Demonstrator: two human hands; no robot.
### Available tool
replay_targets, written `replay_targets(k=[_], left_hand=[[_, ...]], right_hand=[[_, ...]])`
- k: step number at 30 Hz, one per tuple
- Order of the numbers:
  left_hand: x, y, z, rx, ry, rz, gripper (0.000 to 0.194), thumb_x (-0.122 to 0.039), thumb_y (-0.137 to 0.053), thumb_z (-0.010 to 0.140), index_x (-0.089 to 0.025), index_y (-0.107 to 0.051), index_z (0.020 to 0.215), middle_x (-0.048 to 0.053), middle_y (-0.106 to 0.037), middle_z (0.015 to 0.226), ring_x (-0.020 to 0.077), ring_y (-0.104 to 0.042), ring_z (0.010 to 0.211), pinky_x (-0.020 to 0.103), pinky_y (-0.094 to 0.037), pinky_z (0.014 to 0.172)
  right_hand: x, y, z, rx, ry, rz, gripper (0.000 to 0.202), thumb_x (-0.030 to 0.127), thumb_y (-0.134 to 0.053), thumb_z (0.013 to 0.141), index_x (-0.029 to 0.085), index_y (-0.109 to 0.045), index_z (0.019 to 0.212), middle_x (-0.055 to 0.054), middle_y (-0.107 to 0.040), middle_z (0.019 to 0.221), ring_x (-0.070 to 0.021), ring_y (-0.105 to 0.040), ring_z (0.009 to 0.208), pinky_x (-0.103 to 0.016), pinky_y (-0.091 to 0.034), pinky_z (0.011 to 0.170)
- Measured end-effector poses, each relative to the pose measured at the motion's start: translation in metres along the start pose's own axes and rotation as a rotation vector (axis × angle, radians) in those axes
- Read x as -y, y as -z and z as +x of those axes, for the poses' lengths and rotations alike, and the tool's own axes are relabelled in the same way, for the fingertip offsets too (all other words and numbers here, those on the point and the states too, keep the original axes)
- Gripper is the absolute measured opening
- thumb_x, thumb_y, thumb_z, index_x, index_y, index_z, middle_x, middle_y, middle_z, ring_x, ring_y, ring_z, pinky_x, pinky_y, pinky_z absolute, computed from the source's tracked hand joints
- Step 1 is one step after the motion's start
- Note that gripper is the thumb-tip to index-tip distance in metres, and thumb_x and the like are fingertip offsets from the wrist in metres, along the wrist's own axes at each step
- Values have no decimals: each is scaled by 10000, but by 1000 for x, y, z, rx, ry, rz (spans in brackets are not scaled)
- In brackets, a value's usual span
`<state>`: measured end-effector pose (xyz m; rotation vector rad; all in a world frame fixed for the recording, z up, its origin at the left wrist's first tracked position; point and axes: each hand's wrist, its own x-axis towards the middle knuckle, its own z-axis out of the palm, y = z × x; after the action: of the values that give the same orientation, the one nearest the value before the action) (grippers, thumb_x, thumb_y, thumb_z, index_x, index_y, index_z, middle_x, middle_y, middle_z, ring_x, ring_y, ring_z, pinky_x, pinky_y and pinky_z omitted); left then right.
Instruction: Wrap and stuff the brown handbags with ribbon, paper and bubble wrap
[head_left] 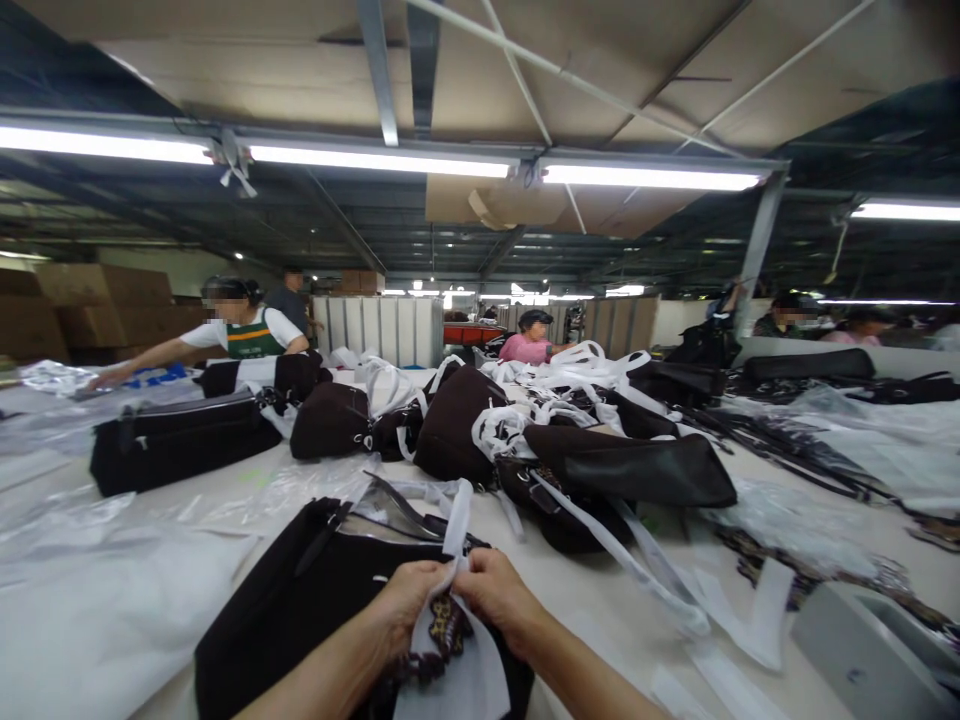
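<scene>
Directly in front of me a black handbag [292, 580] lies on the worktable. Above its right part, my left hand [412, 595] and my right hand [495, 590] are close together. Both pinch a white wrapping strip [459, 525], whose upper end stands up past my fingers. Below my hands hangs a dark patterned, ruffled piece of fabric [448, 625] with yellowish marks, lying against a wider white sheet [469, 680]. A dark strap [401, 505] arches up behind the bag's opening. My fingertips are partly hidden by the strip.
Several dark bags [457, 420] with white-wrapped handles pile up beyond. Another black bag [187, 440] stands at the left, near clear plastic wrapping [67, 540]. A grey box-like device [877, 650] sits at the lower right. Co-workers [247, 325] are across the table.
</scene>
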<state>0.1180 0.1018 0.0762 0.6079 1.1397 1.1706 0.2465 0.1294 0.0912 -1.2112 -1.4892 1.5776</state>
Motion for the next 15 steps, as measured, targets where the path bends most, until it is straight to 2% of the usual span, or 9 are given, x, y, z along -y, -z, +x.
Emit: replay_targets(k=[5,8,12,15], left_hand=[[-6,-9,-6,-23,17,-18,273,-146,-835,581,-141,-564,618,11,-601,497,144,-560,426,251,-469,483],[-8,-10,-9,-39,21,-32,225,-124,-791,630,-140,-566,623,12,-605,500,133,-554,418,241,-468,479],[-8,-9,-9,-63,5,-50,257,-139,-806,624,-146,-550,596,5,-591,477,130,-542,415,235,-452,462],[-7,-7,-6,-87,-26,-61,326,-161,-825,616,-157,-507,546,-10,-558,433,109,-500,391,215,-404,430]], right_hand=[[5,10,6,14,123,-142,136,158,-674,538,170,-541,513,81,-462,468,-81,-394,503,-222,-245,486],[11,12,8,27,146,-197,129,124,-662,520,166,-546,482,77,-454,466,-88,-394,534,-225,-248,500],[23,12,4,101,84,-214,92,111,-636,513,165,-563,500,80,-435,446,-73,-359,476,-219,-228,454],[33,15,0,241,-8,-163,38,136,-591,540,157,-603,569,49,-512,500,-87,-447,472,-206,-348,453]])
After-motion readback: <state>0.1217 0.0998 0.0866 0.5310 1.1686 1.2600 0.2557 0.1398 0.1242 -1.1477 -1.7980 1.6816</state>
